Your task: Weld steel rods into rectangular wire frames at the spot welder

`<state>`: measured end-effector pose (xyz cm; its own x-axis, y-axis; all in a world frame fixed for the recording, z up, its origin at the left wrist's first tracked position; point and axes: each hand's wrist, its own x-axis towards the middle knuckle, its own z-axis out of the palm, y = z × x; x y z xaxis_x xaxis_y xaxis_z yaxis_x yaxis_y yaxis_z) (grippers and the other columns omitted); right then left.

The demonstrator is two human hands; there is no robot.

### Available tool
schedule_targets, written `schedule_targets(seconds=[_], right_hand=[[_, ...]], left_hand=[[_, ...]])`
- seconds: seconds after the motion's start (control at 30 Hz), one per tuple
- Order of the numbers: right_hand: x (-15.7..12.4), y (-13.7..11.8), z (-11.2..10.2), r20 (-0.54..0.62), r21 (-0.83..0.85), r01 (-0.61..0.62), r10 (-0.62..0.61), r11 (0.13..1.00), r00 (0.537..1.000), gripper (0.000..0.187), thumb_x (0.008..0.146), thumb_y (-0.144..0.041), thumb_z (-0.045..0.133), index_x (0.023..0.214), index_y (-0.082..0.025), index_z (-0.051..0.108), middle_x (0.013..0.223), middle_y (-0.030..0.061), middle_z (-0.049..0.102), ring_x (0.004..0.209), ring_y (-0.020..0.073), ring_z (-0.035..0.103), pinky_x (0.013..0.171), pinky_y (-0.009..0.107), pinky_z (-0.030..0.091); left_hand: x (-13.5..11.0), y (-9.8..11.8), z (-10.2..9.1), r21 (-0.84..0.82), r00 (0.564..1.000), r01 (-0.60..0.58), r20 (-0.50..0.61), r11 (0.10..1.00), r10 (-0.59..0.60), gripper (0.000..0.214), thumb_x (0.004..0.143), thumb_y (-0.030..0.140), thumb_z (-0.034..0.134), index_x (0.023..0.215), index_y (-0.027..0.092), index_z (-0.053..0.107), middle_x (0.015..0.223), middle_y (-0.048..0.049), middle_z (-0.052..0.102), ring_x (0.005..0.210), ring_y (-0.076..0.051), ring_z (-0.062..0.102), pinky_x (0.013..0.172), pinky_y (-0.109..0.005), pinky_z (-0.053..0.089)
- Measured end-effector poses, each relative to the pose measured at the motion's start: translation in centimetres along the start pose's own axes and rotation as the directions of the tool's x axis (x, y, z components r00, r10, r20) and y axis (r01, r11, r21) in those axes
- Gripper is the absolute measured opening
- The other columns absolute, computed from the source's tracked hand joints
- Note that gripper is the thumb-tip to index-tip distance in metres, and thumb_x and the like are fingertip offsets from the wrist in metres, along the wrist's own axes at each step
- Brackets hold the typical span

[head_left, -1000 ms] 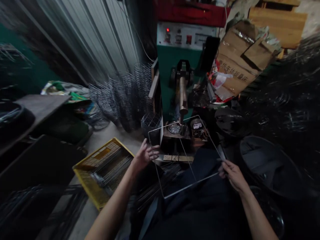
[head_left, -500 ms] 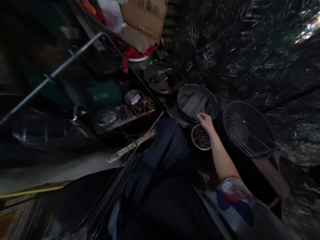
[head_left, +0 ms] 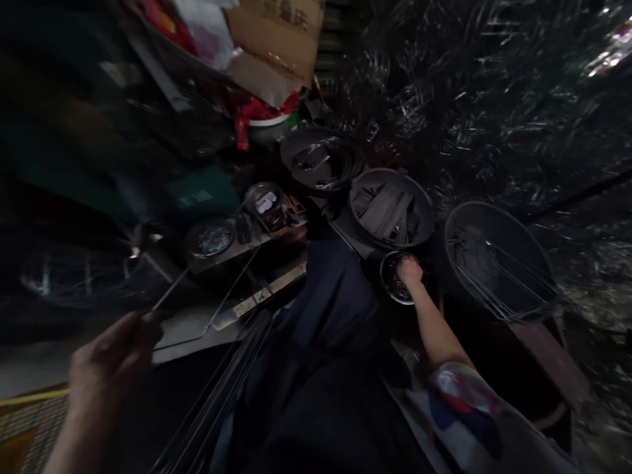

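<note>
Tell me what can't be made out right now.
Head view, right hand: its fingertips, and anything they pinch, are hidden by the hand in the bowl.
Head view, left hand: finger positions on the wire frame are lost to blur and darkness.
Head view, cardboard box: cut off by the top edge, lettering blurred.
Head view, yellow crate: cut off by the left edge.

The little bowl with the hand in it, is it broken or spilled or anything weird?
Nothing stands out. The bowl's visible rim looks unbroken, and the small dark pieces I can see lie inside it, beside the right hand. It's too dark around it to rule out a stray piece.
</note>
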<state>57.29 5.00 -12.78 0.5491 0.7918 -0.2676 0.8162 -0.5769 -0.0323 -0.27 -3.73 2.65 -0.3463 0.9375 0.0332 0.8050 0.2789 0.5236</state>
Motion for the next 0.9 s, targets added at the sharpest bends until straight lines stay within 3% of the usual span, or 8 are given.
schedule_targets(seconds=[0.17,0.3,0.4,0.5,0.6,0.73,0.83,0.9], right_hand=[[-1.6,0.8,-2.6,-0.03,0.04,-0.035,0.036,0.999,0.999,0.036,0.089,-0.02,0.047,0.118,-0.002,0.059,0.097,0.0291,0.068,0.096,0.0346,0.069,0.081,0.044,0.053],[-1.5,-2.1,-4.8,-0.161,0.238,0.159,-0.122,0.958,0.979,0.036,0.087,-0.028,0.051,0.114,-0.006,0.061,0.102,0.0253,0.069,0.097,0.0328,0.069,0.083,0.043,0.053],[-2.7,-8.5,-6.5,-0.278,0.711,0.378,-0.256,0.594,0.926,0.044,0.079,-0.042,0.061,0.109,-0.01,0.064,0.093,0.0163,0.072,0.078,0.0255,0.071,0.075,0.04,0.057],[-6.7,-17.4,-7.4,-0.242,0.907,0.368,-0.464,0.204,0.852,0.047,0.071,-0.047,0.071,0.103,-0.012,0.067,0.082,0.009,0.072,0.07,0.02,0.07,0.07,0.035,0.057],[-12.8,-26.0,-6.8,-0.131,0.943,0.306,-0.699,0.131,0.703,0.036,0.072,-0.047,0.071,0.088,-0.015,0.068,0.073,0.0045,0.069,0.061,0.0157,0.066,0.06,0.028,0.055],[-20.0,-33.5,-4.3,0.021,0.96,0.222,-0.831,0.173,0.557,0.033,0.075,-0.05,0.064,0.075,-0.017,0.061,0.06,-0.0009,0.061,0.046,0.0118,0.058,0.045,0.023,0.047],[-21.9,-36.6,-3.6,-0.04,0.924,0.353,-0.879,0.149,0.475,0.027,0.078,-0.045,0.059,0.073,-0.019,0.059,0.058,-0.0032,0.057,0.045,0.0103,0.054,0.046,0.021,0.043],[-21.1,-38.1,-4.0,-0.087,0.88,0.447,-0.871,0.16,0.483,0.021,0.075,-0.039,0.06,0.069,-0.019,0.059,0.056,-0.0034,0.056,0.047,0.0105,0.053,0.047,0.021,0.04]], left_hand=[[0.9,-0.7,0.7,-0.083,0.996,-0.075,0.034,0.994,0.078,0.027,0.08,0.04,0.048,0.076,0.017,0.062,0.049,0.0066,0.045,0.044,-0.006,0.037,0.047,-0.016,0.031],[1.3,-1.1,0.9,-0.133,0.988,-0.143,0.045,0.981,0.15,0.031,0.085,0.04,0.044,0.069,0.016,0.057,0.048,0.0052,0.039,0.045,-0.008,0.036,0.047,-0.019,0.03],[1.4,-1.2,0.9,-0.141,0.984,-0.174,0.019,0.975,0.178,0.03,0.087,0.036,0.044,0.067,0.017,0.054,0.05,0.0044,0.04,0.047,-0.009,0.037,0.049,-0.02,0.03],[1.0,-1.3,0.5,-0.155,0.982,-0.19,-0.005,0.969,0.191,0.03,0.088,0.035,0.044,0.065,0.018,0.051,0.05,0.0052,0.037,0.047,-0.009,0.037,0.05,-0.021,0.029],[0.4,-1.5,0.1,-0.174,0.981,-0.195,-0.042,0.965,0.191,0.031,0.09,0.035,0.044,0.064,0.018,0.048,0.05,0.0058,0.035,0.046,-0.008,0.035,0.049,-0.021,0.027],[-0.4,-2.3,-0.3,-0.196,0.98,-0.193,-0.092,0.961,0.178,0.029,0.091,0.035,0.043,0.067,0.019,0.048,0.05,0.0065,0.034,0.046,-0.008,0.033,0.049,-0.02,0.026],[-0.7,-3.2,-0.4,-0.186,0.98,-0.19,-0.093,0.964,0.175,0.029,0.091,0.035,0.042,0.067,0.019,0.048,0.05,0.0065,0.033,0.045,-0.008,0.033,0.049,-0.021,0.026],[-0.7,-3.7,-0.4,-0.162,0.98,-0.189,-0.085,0.968,0.177,0.03,0.091,0.035,0.041,0.066,0.02,0.046,0.05,0.0062,0.034,0.046,-0.009,0.034,0.05,-0.021,0.026]])
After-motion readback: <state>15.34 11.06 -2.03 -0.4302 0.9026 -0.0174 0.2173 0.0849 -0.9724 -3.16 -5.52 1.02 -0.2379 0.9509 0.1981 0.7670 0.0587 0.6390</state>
